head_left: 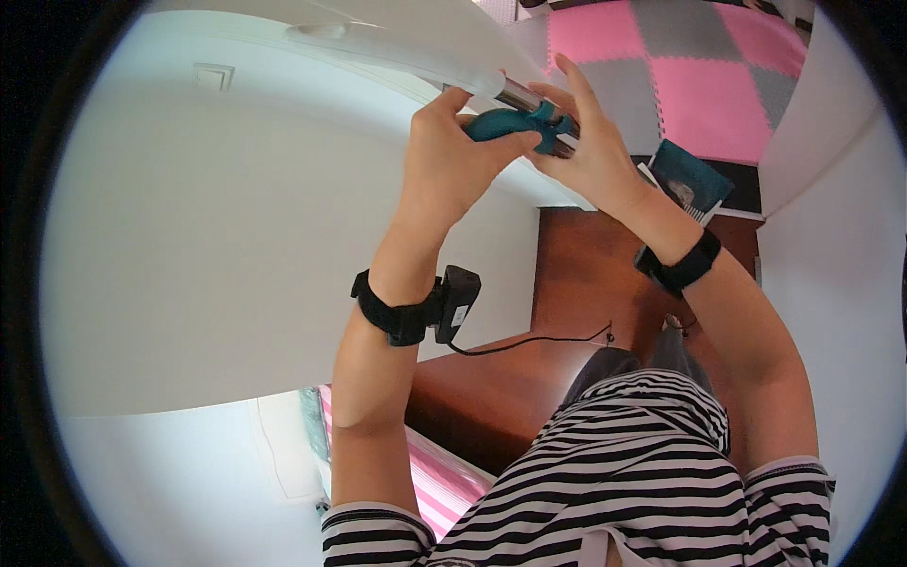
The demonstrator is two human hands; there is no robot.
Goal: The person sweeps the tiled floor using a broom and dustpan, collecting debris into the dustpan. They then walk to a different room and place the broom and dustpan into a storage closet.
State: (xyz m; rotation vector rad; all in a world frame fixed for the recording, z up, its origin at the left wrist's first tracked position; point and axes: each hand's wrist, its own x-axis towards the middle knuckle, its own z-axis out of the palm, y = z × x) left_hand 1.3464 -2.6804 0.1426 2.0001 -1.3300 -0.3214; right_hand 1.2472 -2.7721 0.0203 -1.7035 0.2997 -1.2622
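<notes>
Both hands are raised in front of me at a long white tube (pixel 416 59) with a shiny metal section (pixel 518 93) toward its right end. A teal curved piece (pixel 501 124) sits at that end, with a clip-like part against the metal; its exact kind is unclear. My left hand (pixel 446 156) is closed on the teal piece, its thumb pressed along the near side. My right hand (pixel 597 151) curls around the metal end beside the teal clip, one finger pointing up. Its fingertips are partly hidden behind the tube.
A large white panel (pixel 236 265) fills the left, and a white wall (pixel 836 255) stands at right. Pink and grey foam mats (pixel 704 99) lie beyond a teal-covered book (pixel 688 180) on the brown floor (pixel 586 274). A black cable (pixel 529 340) hangs from my left wristband's box (pixel 458 302).
</notes>
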